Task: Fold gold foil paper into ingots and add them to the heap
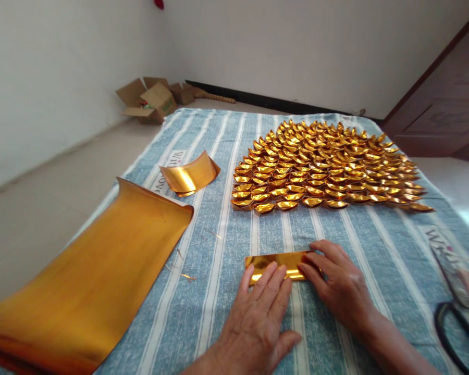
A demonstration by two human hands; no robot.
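Lengthwise, the gold foil strip (pixel 279 259) runs left to right across the near-middle of the counter (pixel 226 323), its long axis roughly crosswise to the cloth's stripes. The left hand (pixel 261 312) lies flat on it, fingers extended and slightly spread, gripping nothing. The right hand (pixel 339 281) is half-curled, with fingertips at the strip's right end; whether they pinch it cannot be told.

The fingers cover that right end and part of the near edge. A large gold sheet (pixel 89 271) is cut off at lower left. Scissors (pixel 459 333) at lower right are blurred and cropped.

A blue-and-white striped cloth (pixel 214 219) covers the counter. Rows of boat-shaped gold pieces (pixel 316 172) occupy its far right; curved gold foil (pixel 189 176) lies left of them. Beyond, an open cardboard box (pixel 158 101) sits on the floor (pixel 89 156) near pale walls (pixel 281 47).
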